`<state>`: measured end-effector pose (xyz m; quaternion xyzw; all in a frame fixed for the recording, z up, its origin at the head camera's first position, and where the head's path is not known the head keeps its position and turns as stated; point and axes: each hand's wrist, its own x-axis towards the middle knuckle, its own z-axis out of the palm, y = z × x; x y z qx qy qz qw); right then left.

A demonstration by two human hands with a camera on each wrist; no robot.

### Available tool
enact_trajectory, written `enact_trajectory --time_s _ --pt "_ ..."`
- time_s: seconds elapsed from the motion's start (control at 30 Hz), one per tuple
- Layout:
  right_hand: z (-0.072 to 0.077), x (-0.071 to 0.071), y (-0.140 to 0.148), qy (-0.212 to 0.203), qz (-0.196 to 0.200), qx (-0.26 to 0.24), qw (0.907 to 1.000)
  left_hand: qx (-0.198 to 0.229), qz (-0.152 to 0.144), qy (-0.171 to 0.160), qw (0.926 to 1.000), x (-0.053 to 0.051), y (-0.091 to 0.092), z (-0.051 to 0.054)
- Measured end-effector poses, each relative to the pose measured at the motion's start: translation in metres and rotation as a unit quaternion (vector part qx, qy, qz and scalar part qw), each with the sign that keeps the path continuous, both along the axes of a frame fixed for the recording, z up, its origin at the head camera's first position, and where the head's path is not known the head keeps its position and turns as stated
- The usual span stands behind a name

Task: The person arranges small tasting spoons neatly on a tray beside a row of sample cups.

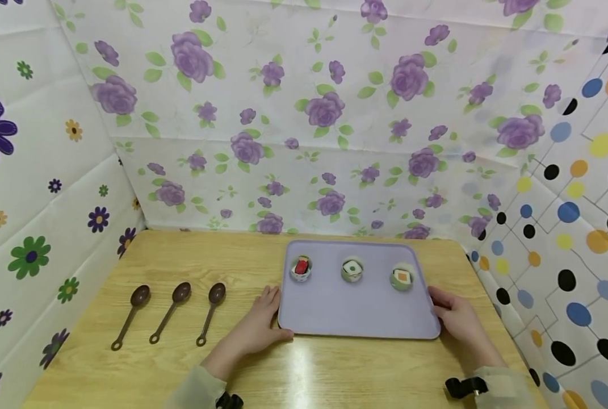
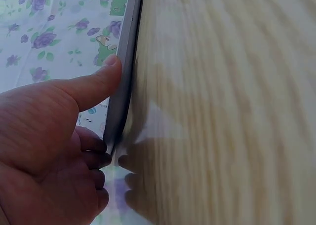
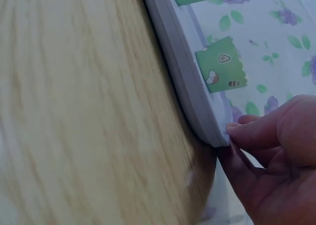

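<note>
A lavender tray (image 1: 355, 318) lies on the table's right half. Three small paper cups stand in a row along its back: a patterned cup (image 1: 301, 277) with a red-topped piece, a green cup (image 1: 352, 276) with a white-and-green piece, and another green cup (image 1: 401, 282) with a white-and-orange piece. My left hand (image 1: 256, 326) holds the tray's front left corner, thumb along the front edge and fingers against the left side. On the right side, my right hand (image 1: 459, 319) pinches the rim near the front corner between thumb and fingers.
Three brown spoons, a left one (image 1: 131, 317), a middle one (image 1: 171, 312) and a right one (image 1: 212, 313), lie side by side on the left of the wooden table (image 1: 191, 255). Patterned cloth walls (image 1: 304, 142) enclose the table at the back and both sides.
</note>
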<state>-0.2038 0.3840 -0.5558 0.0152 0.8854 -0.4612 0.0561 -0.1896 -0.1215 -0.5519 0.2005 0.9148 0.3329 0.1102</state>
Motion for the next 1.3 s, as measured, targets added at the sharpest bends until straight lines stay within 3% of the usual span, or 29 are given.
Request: enact_trajectory --time_s 0.3,0.7,1.0,1.13,1.3 --pt "0.002 -0.004 -0.028 0.049 0.023 0.042 0.9977 -0.013 0.024 0.007 0.9996 0.007 -0.025 0.006" --pt "0.001 -0.006 -0.060 0.060 0.041 0.037 0.9967 -0.010 0.043 0.010 0.9990 0.021 -0.057 0.012" --pt "0.001 -0.007 -0.061 0.053 0.044 0.022 0.9974 -0.013 0.039 0.014 0.9991 0.020 -0.063 0.010" --pt "0.004 -0.006 -0.051 0.056 0.077 0.033 0.9949 -0.012 0.035 0.018 0.9992 0.021 -0.063 0.013" --pt "0.004 -0.005 -0.040 0.085 0.150 0.087 0.9811 -0.012 0.032 0.023 0.9991 0.020 -0.062 0.015"
